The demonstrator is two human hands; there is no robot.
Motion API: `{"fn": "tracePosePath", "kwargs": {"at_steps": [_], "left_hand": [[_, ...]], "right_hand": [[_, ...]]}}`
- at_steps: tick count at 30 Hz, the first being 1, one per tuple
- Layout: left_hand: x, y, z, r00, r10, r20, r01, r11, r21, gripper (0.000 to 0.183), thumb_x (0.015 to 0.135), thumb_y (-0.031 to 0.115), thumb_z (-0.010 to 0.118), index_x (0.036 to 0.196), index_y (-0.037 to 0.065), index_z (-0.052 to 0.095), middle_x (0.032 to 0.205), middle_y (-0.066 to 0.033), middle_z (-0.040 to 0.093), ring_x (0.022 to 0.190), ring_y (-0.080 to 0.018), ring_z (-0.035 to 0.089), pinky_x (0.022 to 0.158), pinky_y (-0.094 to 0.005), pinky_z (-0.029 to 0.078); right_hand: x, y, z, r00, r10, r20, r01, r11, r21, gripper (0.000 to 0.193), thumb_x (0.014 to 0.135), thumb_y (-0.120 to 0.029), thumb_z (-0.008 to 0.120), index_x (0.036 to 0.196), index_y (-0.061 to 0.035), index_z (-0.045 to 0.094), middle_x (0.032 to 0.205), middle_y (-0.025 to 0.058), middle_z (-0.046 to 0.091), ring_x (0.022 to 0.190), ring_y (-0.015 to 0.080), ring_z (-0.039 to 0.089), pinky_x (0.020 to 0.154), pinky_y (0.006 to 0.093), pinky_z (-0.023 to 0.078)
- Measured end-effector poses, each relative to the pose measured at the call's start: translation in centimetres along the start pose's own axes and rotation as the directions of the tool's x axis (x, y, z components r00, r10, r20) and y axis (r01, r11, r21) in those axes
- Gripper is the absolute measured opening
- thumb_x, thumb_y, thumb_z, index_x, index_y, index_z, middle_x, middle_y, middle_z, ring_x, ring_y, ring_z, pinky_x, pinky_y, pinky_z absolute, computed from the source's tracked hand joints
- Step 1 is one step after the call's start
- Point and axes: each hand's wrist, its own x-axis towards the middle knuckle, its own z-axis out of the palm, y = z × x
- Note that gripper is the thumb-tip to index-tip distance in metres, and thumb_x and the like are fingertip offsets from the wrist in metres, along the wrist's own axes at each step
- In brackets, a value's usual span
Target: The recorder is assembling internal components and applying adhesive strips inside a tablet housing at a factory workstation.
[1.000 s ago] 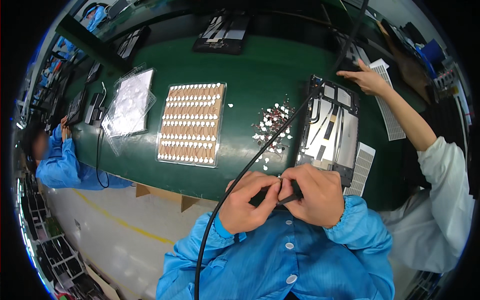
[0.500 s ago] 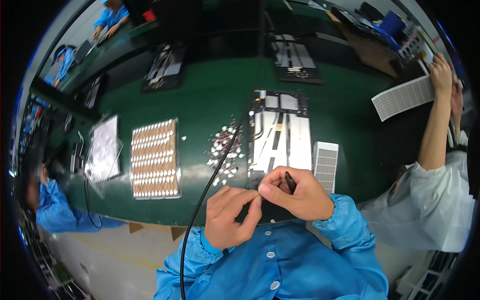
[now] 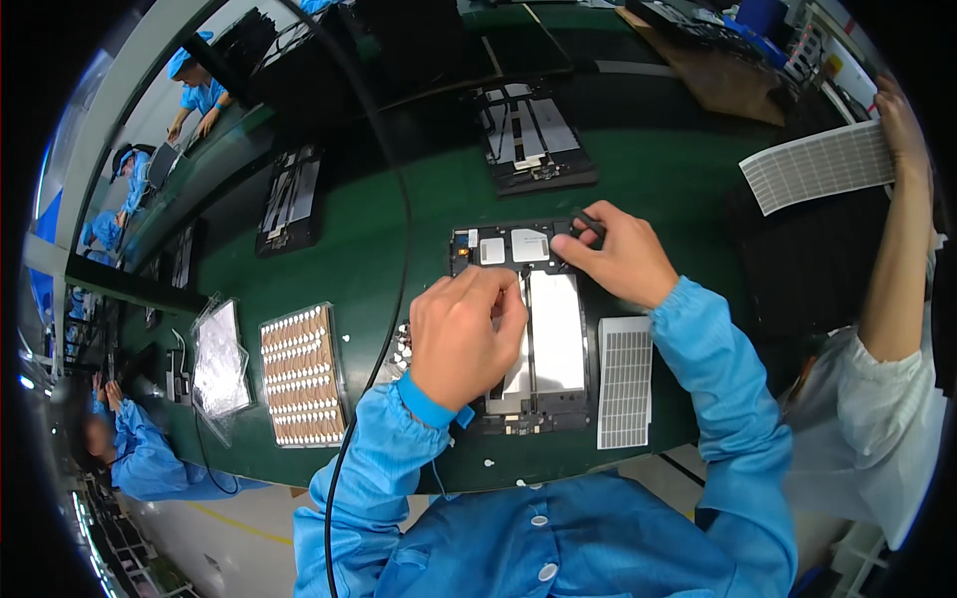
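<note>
An opened tablet-like device (image 3: pixel 558 329) lies in front of me, its inside showing white panels and dark strips. Over its left part is my left hand (image 3: pixel 464 334), fingertips pinched together; whatever they may hold is hidden. At the device's upper right corner, my right hand (image 3: pixel 628 257) closes around a black pen-like tool (image 3: pixel 588 229), with thumb and forefinger near the device's edge. My left hand mostly covers a pile of small white and dark scraps (image 3: pixel 401 349). Beside the device on the right lies a white sheet with a printed grid (image 3: pixel 625 384).
To the left are a tray of brown strips with white tips (image 3: pixel 299 374) and a clear plastic bag (image 3: pixel 221 359). More opened devices (image 3: pixel 533 135) lie farther back. A black cable (image 3: pixel 407 219) crosses the view. At right, another person's arm (image 3: pixel 897 239) holds a gridded sheet (image 3: pixel 817 167).
My hands, touching near the device's lower edge before, have separated and moved forward over it. The right one went to the upper right corner. The whole view has shifted.
</note>
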Motion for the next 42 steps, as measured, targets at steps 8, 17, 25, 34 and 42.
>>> {"fn": "tracePosePath", "kwargs": {"at_steps": [8,17,25,34,42], "left_hand": [[2.5,-0.8,2.9,0.981,-0.097,0.168,0.097,0.995,0.007,0.010,0.084,0.007,0.070,0.090,-0.001,0.071,0.079,-0.0135,0.070,0.068,-0.0268,0.069,0.064,-0.0350,0.054],[2.5,-1.0,3.3,0.975,-0.114,0.190,0.101,0.992,0.079,0.011,0.084,0.008,0.069,0.091,-0.001,0.072,0.079,-0.0133,0.071,0.068,-0.0255,0.069,0.064,-0.0343,0.054],[2.8,-1.2,6.1,0.976,0.017,0.217,-0.024,0.999,0.028,0.008,0.082,0.008,0.070,0.087,0.002,0.072,0.075,-0.0105,0.068,0.063,-0.0270,0.066,0.062,-0.0379,0.052],[2.9,-1.4,6.8,0.968,0.074,0.241,-0.104,0.988,0.112,0.006,0.082,0.009,0.069,0.081,0.003,0.069,0.073,-0.0101,0.067,0.063,-0.0319,0.063,0.063,-0.0424,0.049],[3.9,-1.2,6.1,0.921,-0.241,0.305,0.217,0.970,0.114,0.013,0.083,0.015,0.067,0.085,0.003,0.073,0.070,-0.0148,0.069,0.065,-0.0333,0.069,0.062,-0.0399,0.054]], "right_hand": [[3.5,0.7,-1.6,0.959,-0.094,0.266,0.133,0.982,-0.133,0.037,0.080,-0.025,0.082,0.102,0.0025,0.070,0.082,0.0153,0.074,0.078,0.0305,0.073,0.075,0.0394,0.056],[3.2,2.2,-1.5,0.959,-0.112,0.259,0.093,0.992,0.086,0.046,0.078,-0.016,0.085,0.111,0.0078,0.063,0.076,0.0129,0.071,0.069,0.0189,0.069,0.067,0.0323,0.053],[3.9,2.6,-2.3,0.934,-0.084,0.348,0.062,0.995,0.073,0.042,0.082,-0.013,0.080,0.113,0.0078,0.062,0.079,0.0114,0.071,0.076,0.0160,0.068,0.074,0.0302,0.052],[2.1,4.3,-0.5,0.969,-0.065,0.239,0.002,0.967,0.254,0.056,0.080,-0.026,0.087,0.118,0.0040,0.059,0.092,0.0103,0.069,0.085,0.0143,0.064,0.082,0.0291,0.051],[2.1,3.7,-0.3,0.968,-0.027,0.250,-0.015,0.987,0.162,0.056,0.078,-0.025,0.088,0.117,0.0006,0.057,0.092,0.0093,0.065,0.082,0.0176,0.062,0.076,0.0332,0.051]]}}
